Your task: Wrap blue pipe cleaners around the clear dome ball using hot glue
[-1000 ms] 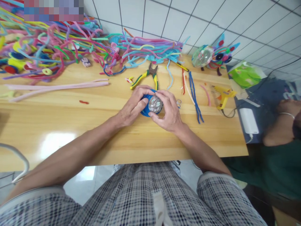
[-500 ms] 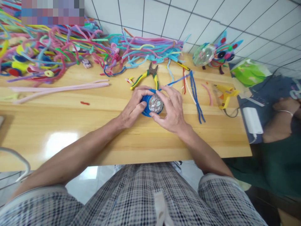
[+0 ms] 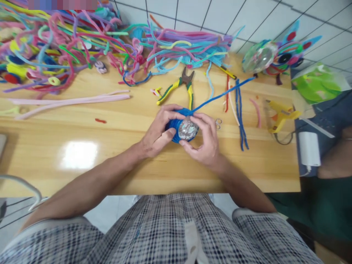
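Note:
Between my hands is a clear rounded plastic piece (image 3: 188, 129) with blue pipe cleaner (image 3: 178, 136) coiled around it. My left hand (image 3: 161, 127) grips the coiled side, thumb in front and fingers over the top. On the other side, my right hand (image 3: 204, 136) curls its thumb and fingers around the clear end. A loose blue pipe cleaner tail (image 3: 222, 94) sticks out up and to the right from the coil. Just beyond lie pliers (image 3: 188, 79) with yellow-green handles, jaws pointing away. What is inside the clear piece cannot be made out.
Heaps of coloured pipe cleaners (image 3: 189, 49) line the back of the table (image 3: 121, 176). To the right lie blue pipe cleaners (image 3: 241, 121), small scissors (image 3: 218, 123), a yellow glue gun (image 3: 282, 116) and a decorated figure (image 3: 288, 58). Another person's arm (image 3: 337, 157) is at the right edge.
The blue tail now extends farther up and right from the coil. Both hands keep their hold with slight finger shifts. The view has shifted, and the scissors now show beside my right hand.

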A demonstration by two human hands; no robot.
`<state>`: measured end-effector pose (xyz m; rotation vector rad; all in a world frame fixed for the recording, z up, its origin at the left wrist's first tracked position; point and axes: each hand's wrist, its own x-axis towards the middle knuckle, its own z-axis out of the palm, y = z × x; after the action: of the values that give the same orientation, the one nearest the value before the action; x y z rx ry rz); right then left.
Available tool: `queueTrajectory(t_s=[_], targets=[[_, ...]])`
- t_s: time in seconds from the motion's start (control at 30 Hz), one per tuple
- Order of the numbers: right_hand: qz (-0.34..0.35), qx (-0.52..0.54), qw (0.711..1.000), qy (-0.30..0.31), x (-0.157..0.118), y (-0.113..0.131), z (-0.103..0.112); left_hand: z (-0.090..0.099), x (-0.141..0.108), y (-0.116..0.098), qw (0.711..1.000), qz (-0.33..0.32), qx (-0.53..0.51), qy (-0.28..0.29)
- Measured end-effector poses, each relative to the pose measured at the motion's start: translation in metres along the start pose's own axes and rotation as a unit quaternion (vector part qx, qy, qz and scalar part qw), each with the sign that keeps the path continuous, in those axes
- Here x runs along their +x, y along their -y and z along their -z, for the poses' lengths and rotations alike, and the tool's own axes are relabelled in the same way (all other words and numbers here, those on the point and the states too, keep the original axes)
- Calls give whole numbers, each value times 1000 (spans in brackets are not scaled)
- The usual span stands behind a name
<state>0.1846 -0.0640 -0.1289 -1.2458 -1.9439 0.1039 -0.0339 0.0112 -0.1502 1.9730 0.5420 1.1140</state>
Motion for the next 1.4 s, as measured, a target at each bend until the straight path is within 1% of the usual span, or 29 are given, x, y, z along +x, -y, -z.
queueTrajectory(t_s=[0.23,0.4,0.53,0.73,0.9,1.07,1.27,1.4], targets=[[-8,30,999,20,-3,-10,-3,1,0,-1,999,0,37,-9],[19,29,999,4,-2,-18,-6,3,3,0,998,-5,57,6],[25,40,999,12,-1,-22,-7,4,4,1,998,-19,62,-4],[42,56,997,-16,1,-28,-13,4,7,5,997,-18,69,-4],[49,65,996,-20,2,-29,-16,6,9,10,998,-15,56,-5],[36,49,998,-15,3,-27,-15,6,10,12,999,-24,43,-9],[23,49,999,1,4,-27,-14,7,10,12,998,-20,57,-6],[16,35,999,-9,4,-26,-15,8,10,13,998,-23,58,-6]])
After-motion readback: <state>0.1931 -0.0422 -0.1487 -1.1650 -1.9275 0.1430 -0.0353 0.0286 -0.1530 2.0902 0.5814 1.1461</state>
